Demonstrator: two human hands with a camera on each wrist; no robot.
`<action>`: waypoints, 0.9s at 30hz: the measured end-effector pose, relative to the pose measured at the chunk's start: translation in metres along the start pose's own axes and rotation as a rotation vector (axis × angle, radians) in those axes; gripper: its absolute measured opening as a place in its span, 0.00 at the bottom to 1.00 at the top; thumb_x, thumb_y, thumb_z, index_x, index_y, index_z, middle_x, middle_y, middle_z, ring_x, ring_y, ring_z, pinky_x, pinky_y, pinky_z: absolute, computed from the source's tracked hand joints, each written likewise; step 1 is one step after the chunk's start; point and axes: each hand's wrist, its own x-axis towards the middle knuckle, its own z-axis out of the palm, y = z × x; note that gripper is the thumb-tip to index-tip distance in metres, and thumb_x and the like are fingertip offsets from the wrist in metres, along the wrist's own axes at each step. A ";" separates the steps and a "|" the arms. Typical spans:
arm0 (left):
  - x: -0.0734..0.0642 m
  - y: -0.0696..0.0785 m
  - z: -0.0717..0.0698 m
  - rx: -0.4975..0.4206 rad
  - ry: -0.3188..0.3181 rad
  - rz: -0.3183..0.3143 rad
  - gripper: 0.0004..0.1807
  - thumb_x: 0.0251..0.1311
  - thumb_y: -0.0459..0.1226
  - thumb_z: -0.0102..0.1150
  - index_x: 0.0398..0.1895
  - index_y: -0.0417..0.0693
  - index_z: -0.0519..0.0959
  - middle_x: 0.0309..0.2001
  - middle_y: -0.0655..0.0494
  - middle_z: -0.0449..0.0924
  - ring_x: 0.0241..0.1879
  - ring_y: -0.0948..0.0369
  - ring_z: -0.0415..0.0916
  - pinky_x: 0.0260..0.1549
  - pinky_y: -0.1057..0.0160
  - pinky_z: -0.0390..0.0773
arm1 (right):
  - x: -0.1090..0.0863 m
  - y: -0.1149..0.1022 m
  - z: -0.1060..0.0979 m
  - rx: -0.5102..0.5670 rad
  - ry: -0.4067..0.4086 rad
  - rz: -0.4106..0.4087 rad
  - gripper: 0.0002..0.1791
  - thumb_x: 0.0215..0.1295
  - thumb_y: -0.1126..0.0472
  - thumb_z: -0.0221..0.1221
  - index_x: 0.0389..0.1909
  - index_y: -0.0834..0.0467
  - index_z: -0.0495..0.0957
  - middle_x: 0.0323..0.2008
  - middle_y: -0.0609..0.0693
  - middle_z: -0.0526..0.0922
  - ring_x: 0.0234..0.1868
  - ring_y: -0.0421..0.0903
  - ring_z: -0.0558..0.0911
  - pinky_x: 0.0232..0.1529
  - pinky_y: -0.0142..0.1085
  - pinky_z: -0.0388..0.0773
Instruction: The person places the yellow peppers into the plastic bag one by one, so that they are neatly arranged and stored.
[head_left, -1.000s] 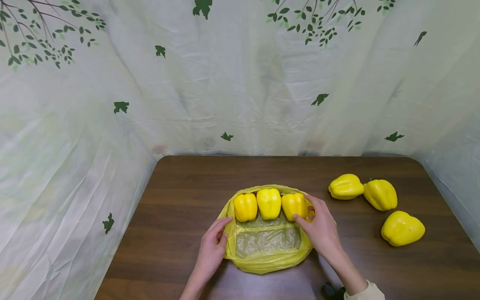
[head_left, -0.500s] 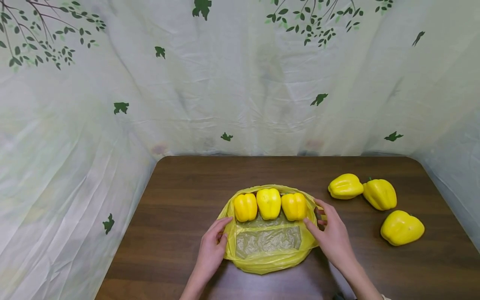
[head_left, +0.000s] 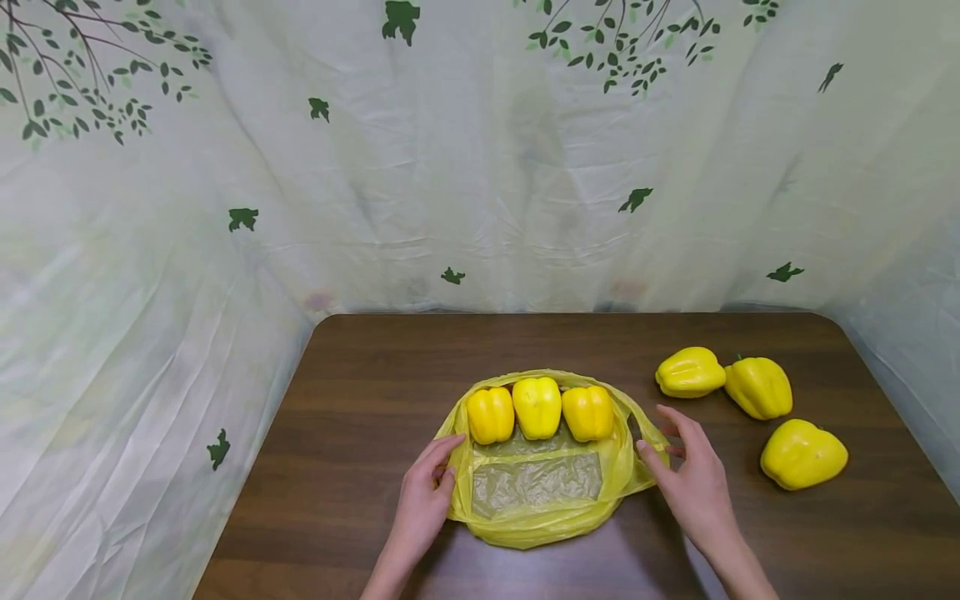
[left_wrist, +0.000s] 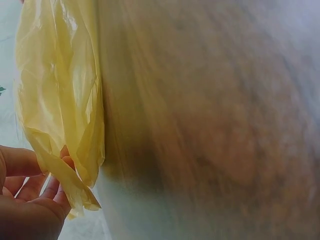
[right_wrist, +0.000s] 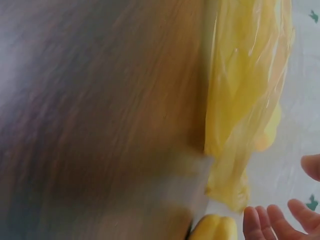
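A thin yellow plastic bag point(head_left: 536, 533) lies on the table with its mouth spread wide. Three yellow bell peppers stand in a row at its far side: left pepper point(head_left: 491, 415), middle pepper point(head_left: 537, 408) and right pepper point(head_left: 588, 413). My left hand point(head_left: 422, 497) pinches the bag's left edge; the left wrist view shows its fingers in the gathered plastic point(left_wrist: 65, 100). On the other side, my right hand point(head_left: 697, 483) is beside the bag's right handle, thumb and fingers apart. In the right wrist view, its fingers point(right_wrist: 280, 222) are by the handle's end, gripping nothing.
Three more yellow bell peppers lie on the right of the brown wooden table point(head_left: 360, 400): one pepper point(head_left: 690, 372) at the back, another pepper point(head_left: 759, 388) touching it, and a third pepper point(head_left: 804, 454) nearer. A pale leaf-printed curtain point(head_left: 480, 167) hangs behind.
My right hand has left the right pepper in the bag and moved right, drawing the bag's right handle outward before its fingers parted. My left hand has stayed at the left edge.
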 end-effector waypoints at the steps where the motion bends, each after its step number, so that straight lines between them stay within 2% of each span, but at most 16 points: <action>1: 0.000 0.000 0.000 -0.001 0.000 0.000 0.27 0.57 0.16 0.54 0.57 0.45 0.80 0.54 0.60 0.78 0.43 0.58 0.74 0.40 0.65 0.76 | 0.000 0.001 -0.002 0.001 0.006 0.007 0.31 0.66 0.56 0.63 0.68 0.57 0.67 0.56 0.59 0.73 0.49 0.58 0.77 0.47 0.56 0.76; 12: -0.002 -0.001 0.001 -0.009 0.002 -0.003 0.26 0.57 0.17 0.53 0.57 0.44 0.80 0.54 0.59 0.78 0.44 0.58 0.74 0.40 0.66 0.76 | -0.007 0.016 -0.015 -0.065 0.075 -0.005 0.33 0.65 0.56 0.64 0.68 0.59 0.65 0.57 0.63 0.72 0.51 0.63 0.74 0.47 0.59 0.71; 27: -0.001 -0.002 0.000 0.004 -0.004 -0.004 0.27 0.57 0.17 0.53 0.57 0.44 0.80 0.55 0.59 0.78 0.45 0.58 0.74 0.40 0.65 0.76 | -0.010 0.036 -0.041 -0.159 0.185 0.071 0.35 0.61 0.63 0.66 0.68 0.63 0.65 0.60 0.66 0.70 0.55 0.63 0.70 0.50 0.59 0.69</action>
